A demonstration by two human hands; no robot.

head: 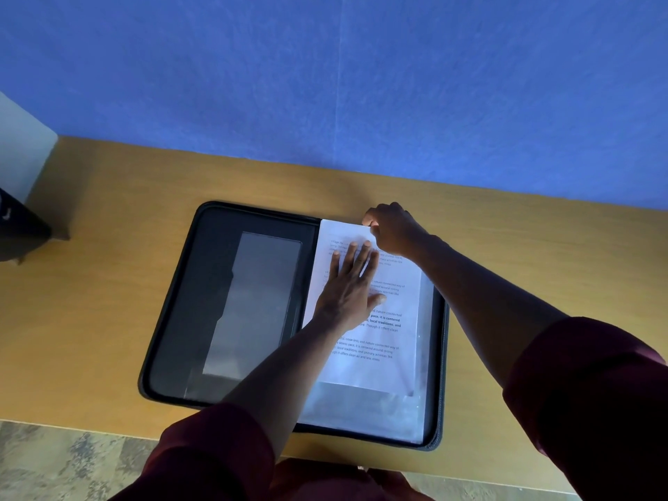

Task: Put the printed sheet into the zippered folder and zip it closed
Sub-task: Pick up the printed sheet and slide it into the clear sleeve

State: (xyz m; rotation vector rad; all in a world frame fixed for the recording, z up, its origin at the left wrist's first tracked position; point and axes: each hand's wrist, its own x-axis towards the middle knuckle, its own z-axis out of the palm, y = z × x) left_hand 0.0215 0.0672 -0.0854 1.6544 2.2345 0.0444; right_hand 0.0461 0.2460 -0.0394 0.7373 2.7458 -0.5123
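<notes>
A black zippered folder [188, 305] lies open flat on the wooden table. The printed sheet [390, 341] of white paper with text rests on the folder's right half, over a clear plastic sleeve. My left hand [349, 291] lies flat on the sheet's upper left part, fingers spread and pressing down. My right hand [392, 226] pinches the sheet's top edge at the folder's far rim. The left half shows dark pockets and a clear window.
The wooden table [108, 218] meets a blue wall [325, 85] at the back. A dark object [18, 233] sits at the far left edge. The table's near edge runs just below the folder, with floor visible beyond.
</notes>
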